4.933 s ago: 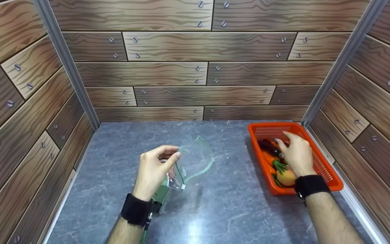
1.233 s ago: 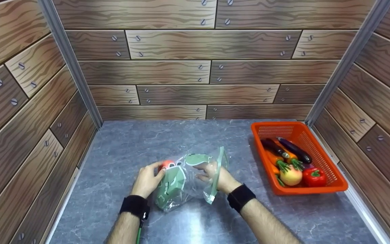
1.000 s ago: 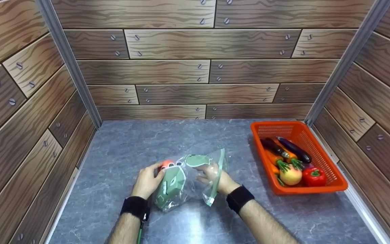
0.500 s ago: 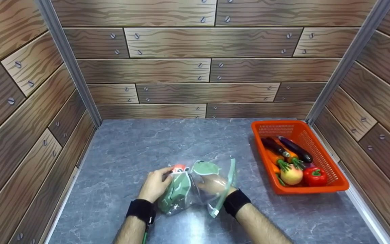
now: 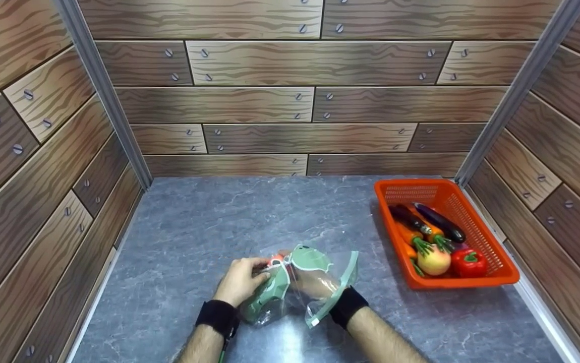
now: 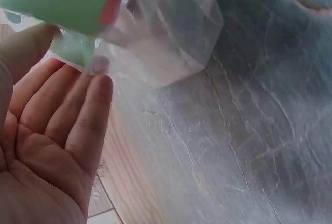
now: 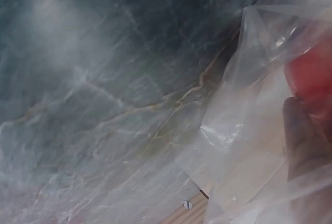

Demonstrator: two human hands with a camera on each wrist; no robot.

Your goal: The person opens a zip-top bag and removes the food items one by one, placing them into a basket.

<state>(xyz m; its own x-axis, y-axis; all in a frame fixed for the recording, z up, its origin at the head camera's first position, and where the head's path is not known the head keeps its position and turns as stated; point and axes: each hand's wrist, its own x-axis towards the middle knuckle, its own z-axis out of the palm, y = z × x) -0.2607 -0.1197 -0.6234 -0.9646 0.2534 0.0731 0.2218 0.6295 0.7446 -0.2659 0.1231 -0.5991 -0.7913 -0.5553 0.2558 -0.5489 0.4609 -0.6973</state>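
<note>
A clear zip bag [image 5: 310,258] with green printed patches is between my hands, its green-edged mouth towards the right. My left hand [image 5: 242,280] grips the bag's left side, thumb over a green patch and fingers behind, as the left wrist view shows. Through the bag's mouth goes my right hand [image 5: 312,283], seen through the plastic. Inside the bag is a smooth red item [image 7: 314,76], partly covered by print. A finger [image 7: 298,130] of my right hand lies right at it; I cannot tell whether the hand holds it.
An orange-red plastic basket [image 5: 509,275] stands at the right, holding eggplants [image 5: 439,222], carrots [image 5: 411,234], a red bell pepper [image 5: 469,263] and a round yellowish-pink fruit or vegetable [image 5: 433,259]. Wood-patterned walls [image 5: 249,138] enclose the grey marbled table [image 5: 219,217].
Earlier my right hand was over the basket, then inside the bag with fingers spread. It has since moved deeper, to the red item. My left hand and the bag have shifted rightward and nearer.
</note>
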